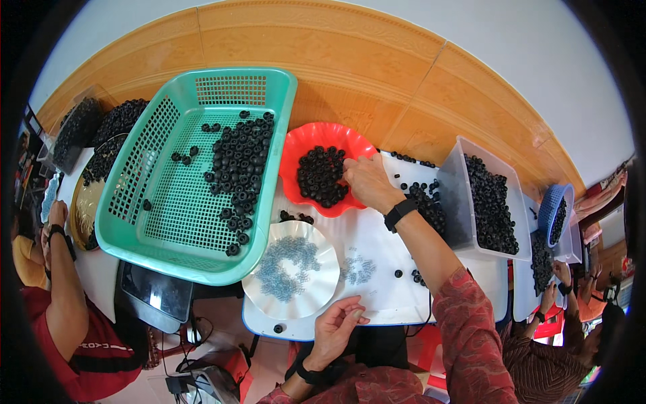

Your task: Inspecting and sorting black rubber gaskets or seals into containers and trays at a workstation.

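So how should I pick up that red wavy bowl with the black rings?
Probably grip the red bowl by its wavy rim on its left edge, coming from above. The rim flares outward there and nothing covers it, while the right hand reaches into the black rings on the other side.

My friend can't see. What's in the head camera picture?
A person's right hand reaches into a red bowl of small black rings, while the left hand pinches something tiny near a white plate of grey bits. A green basket and clear tub beside them also hold black rings.
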The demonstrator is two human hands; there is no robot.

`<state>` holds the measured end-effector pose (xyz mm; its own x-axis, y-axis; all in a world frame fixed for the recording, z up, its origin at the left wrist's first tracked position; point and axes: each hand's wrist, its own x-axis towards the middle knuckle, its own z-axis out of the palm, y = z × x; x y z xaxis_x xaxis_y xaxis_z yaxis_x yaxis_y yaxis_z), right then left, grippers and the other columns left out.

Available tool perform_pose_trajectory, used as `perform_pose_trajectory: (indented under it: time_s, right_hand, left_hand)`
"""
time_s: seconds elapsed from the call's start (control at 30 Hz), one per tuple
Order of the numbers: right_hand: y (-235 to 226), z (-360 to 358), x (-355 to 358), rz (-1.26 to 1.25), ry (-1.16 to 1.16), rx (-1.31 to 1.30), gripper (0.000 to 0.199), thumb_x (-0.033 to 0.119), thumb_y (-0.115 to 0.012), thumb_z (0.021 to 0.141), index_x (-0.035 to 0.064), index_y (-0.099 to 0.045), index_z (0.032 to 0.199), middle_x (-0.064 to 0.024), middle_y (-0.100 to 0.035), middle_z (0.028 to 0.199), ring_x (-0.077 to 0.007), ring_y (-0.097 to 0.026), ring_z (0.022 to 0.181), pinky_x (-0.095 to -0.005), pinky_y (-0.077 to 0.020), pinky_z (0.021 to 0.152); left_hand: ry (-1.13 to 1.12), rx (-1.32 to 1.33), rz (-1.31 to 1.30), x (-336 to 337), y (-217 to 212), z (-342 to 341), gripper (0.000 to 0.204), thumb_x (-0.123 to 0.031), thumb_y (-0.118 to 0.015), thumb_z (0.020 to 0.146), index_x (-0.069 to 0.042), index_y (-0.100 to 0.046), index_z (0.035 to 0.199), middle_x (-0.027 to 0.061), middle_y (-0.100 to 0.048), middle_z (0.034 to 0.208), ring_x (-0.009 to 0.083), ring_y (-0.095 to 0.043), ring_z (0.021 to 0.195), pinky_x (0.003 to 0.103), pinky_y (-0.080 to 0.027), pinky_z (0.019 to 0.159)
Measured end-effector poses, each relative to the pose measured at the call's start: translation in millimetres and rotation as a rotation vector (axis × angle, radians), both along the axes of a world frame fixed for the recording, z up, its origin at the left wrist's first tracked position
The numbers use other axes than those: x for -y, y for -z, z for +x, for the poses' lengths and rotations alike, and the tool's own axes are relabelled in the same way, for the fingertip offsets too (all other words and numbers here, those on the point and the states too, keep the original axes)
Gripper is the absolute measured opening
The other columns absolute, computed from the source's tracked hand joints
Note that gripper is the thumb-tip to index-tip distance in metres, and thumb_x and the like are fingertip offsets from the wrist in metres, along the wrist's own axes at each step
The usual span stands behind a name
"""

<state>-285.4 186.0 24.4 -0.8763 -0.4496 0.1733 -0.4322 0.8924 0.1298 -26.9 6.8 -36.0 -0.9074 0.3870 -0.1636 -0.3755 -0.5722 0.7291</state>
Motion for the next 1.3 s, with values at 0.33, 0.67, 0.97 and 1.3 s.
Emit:
perform_pose_trajectory:
  time_s: [0.33, 0.67, 0.97, 1.3]
  right_hand:
    - [-0.2, -4.3, -0.6, 0.102, 0.031, 0.037, 0.014, 0.01, -0.057, 0.078, 0.012, -0.069, 0.07, -0.0056, -0.064, 0.078, -0.0241, -0.057, 0.084, -0.0423, -0.0325, 0.079]
    - [-5.8, -5.0, 4.0, 0.151, 0.053, 0.17, 0.01, 0.005, -0.06, 0.074, 0.0085, -0.069, 0.078, -0.0086, -0.062, 0.085, -0.026, -0.057, 0.094, -0.0475, -0.0334, 0.085]
    - [-4.1, -6.3, 8.7, 0.27, 0.065, 0.181, 0.012, 0.006, -0.058, 0.079, 0.0033, -0.062, 0.09, -0.0136, -0.065, 0.086, -0.0294, -0.059, 0.09, -0.0478, -0.0348, 0.082]
    - [-36.8, 15.0, 9.5, 0.269, 0.004, 0.151, 0.016, 0.011, -0.051, 0.086, 0.0057, -0.065, 0.081, -0.0128, -0.067, 0.076, -0.0298, -0.064, 0.078, -0.049, -0.0354, 0.082]
  left_hand:
    - [-0.007, -0.004, 0.001, -0.6, 2.1, 0.7, 0.027, -0.002, -0.055, 0.095, 0.004, -0.054, 0.122, 0.0106, -0.062, 0.102, 0.0143, -0.062, 0.087, 0.034, -0.057, 0.084]
    - [0.002, -0.007, 0.006, 0.7, 2.6, 0.2, 0.027, 0.0, -0.054, 0.095, 0.004, -0.053, 0.122, 0.0084, -0.061, 0.102, 0.0129, -0.061, 0.088, 0.03, -0.056, 0.083]
    - [0.002, -0.008, 0.002, 1.2, 2.3, -0.2, 0.027, 0.001, -0.053, 0.095, 0.004, -0.053, 0.122, 0.0082, -0.06, 0.102, 0.0127, -0.061, 0.089, 0.031, -0.056, 0.084]
    - [-0.004, -0.007, 0.01, 1.4, 1.2, 0.0, 0.027, 0.0, -0.054, 0.095, 0.004, -0.054, 0.122, 0.0093, -0.061, 0.102, 0.0137, -0.062, 0.088, 0.031, -0.056, 0.084]
